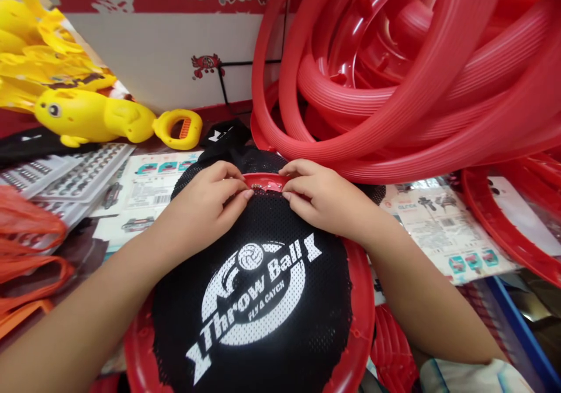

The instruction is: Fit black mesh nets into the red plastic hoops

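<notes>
A black mesh fabric [263,264] with a white "Throw Ball" print lies over a round red plastic ring [363,317]. At the far edge of that ring, a short stretch of red rim shows uncovered. My left hand [214,197] pinches the mesh edge at the left end of this gap. Opposite it, my right hand [318,197] pinches the edge at the right end, thumb and fingers together. Small bits sit along the rim between the hands, too tiny to name. More black fabric [232,139] is bunched just beyond the hands.
Stacked red plastic rings [385,107] rise at the back right. A yellow duck-like toy [96,115] lies at the left, near trays of small round parts [92,174] and an orange plastic bag [30,235]. Printed cardboard [442,229] covers the surface; a blue crate edge [521,329] is at right.
</notes>
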Demonstrator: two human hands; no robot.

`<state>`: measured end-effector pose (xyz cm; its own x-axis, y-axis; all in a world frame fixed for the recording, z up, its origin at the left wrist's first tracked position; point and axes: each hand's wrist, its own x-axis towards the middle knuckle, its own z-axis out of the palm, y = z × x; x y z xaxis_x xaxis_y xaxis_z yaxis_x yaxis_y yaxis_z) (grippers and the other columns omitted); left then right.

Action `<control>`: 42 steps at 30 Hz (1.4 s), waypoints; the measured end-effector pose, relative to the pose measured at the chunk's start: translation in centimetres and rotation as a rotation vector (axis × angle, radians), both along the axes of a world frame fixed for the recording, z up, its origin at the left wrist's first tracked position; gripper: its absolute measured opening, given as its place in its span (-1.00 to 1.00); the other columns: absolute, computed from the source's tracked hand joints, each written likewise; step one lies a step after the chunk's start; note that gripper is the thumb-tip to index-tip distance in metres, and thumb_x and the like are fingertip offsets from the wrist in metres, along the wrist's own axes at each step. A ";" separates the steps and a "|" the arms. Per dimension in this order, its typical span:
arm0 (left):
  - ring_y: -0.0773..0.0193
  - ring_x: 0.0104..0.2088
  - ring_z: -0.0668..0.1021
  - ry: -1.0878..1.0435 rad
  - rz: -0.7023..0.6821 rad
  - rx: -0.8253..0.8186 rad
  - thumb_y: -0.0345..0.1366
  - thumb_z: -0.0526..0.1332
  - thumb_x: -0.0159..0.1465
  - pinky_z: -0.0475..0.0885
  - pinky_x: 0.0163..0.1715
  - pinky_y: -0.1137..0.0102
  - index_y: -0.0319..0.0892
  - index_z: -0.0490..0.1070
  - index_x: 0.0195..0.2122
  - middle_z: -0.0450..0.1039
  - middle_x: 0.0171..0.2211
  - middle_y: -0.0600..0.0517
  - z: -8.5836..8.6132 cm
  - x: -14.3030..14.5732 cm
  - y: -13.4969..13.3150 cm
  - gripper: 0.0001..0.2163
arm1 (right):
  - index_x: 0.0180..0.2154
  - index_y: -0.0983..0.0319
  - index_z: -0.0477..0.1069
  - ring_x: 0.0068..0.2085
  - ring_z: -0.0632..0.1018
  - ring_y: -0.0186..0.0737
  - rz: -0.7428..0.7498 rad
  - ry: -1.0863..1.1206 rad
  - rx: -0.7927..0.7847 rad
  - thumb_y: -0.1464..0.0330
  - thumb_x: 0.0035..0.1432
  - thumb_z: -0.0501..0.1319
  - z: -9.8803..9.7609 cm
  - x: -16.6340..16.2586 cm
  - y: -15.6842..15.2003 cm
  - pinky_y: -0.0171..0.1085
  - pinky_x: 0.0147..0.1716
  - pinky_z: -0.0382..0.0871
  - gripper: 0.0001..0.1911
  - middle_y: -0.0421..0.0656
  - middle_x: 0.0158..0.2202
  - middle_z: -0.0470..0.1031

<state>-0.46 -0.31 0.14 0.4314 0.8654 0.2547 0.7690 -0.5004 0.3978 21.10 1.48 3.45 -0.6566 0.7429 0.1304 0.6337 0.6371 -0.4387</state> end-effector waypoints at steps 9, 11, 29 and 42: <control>0.17 -0.07 0.44 -0.032 0.028 -0.028 -0.18 0.04 0.32 0.35 0.00 0.26 -0.23 0.44 -0.10 0.36 -0.09 -0.09 1.0 -0.6 0.0 -0.71 | -0.22 0.34 0.47 -0.03 0.49 -0.14 -0.017 0.003 0.002 0.41 0.23 0.10 0.0 0.6 0.1 -0.16 -0.01 0.39 -0.80 0.01 0.01 0.40; 0.16 -0.04 0.44 -0.032 0.026 -0.029 -0.18 0.05 0.32 0.32 0.03 0.25 -0.23 0.43 -0.09 0.36 -0.07 -0.09 1.1 -0.8 0.1 -0.70 | -0.20 0.34 0.46 -0.03 0.48 -0.14 -0.017 -0.006 0.012 0.40 0.23 0.11 0.0 0.5 0.0 -0.16 -0.01 0.39 -0.80 0.01 0.03 0.39; -0.10 -0.16 0.53 0.247 0.234 -0.522 0.17 -0.12 0.24 0.32 -0.10 0.09 -0.17 0.29 -0.12 0.49 -0.17 -0.20 1.2 -2.9 1.3 -0.49 | -0.06 0.33 0.42 0.13 0.34 -0.12 -0.117 -0.258 0.461 0.48 0.27 0.01 0.1 1.4 -0.3 -0.15 0.16 0.18 -0.72 -0.04 0.00 0.45; -0.05 -0.20 0.55 -0.009 0.241 -0.555 0.18 0.07 0.15 0.39 -0.19 0.21 -0.16 0.42 -0.18 0.52 -0.20 -0.15 0.9 -5.5 -0.3 -0.50 | -0.39 0.34 0.49 -0.33 0.53 -0.13 -0.189 -0.621 0.467 0.57 0.05 0.16 4.8 1.2 1.9 -0.19 -0.32 0.18 -0.86 0.02 -0.42 0.54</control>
<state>-5.99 -0.56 1.00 0.2068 0.9431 -0.2602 0.8300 -0.0283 0.5570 22.33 3.37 8.22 -0.5800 0.8075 0.1071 0.7901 0.5256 0.3154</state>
